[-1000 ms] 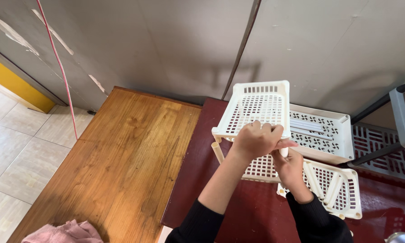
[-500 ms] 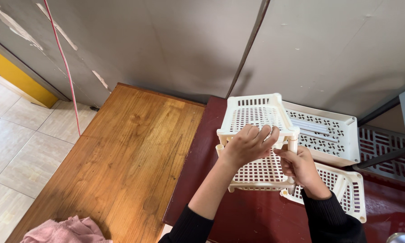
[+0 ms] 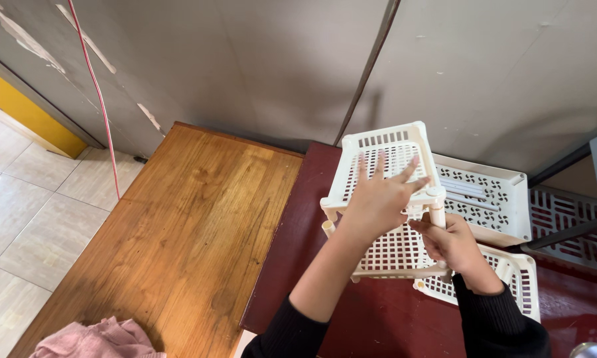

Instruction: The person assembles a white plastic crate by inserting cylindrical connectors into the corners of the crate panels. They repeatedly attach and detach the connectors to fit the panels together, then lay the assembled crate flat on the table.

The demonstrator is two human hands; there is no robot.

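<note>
A cream plastic rack of two perforated trays stands on the dark red table (image 3: 325,292). Its upper tray (image 3: 385,142) rests on short tube legs above the lower tray (image 3: 395,255). My left hand (image 3: 378,199) lies flat on the upper tray with the fingers spread. My right hand (image 3: 454,242) grips the front right leg tube (image 3: 436,213) between the two trays. Both arms wear black sleeves.
Another cream tray (image 3: 494,199) holding loose tubes lies behind the rack, and one more (image 3: 521,285) to the right. A wooden table (image 3: 179,225) adjoins on the left, with pink cloth (image 3: 93,338) at its near end. A grey wall rises behind; a grey crate rack (image 3: 577,225) is far right.
The rack has shifted slightly in view. My left hand opened from a curled grip on the upper tray to a flat spread palm. My right hand stays on the leg.
</note>
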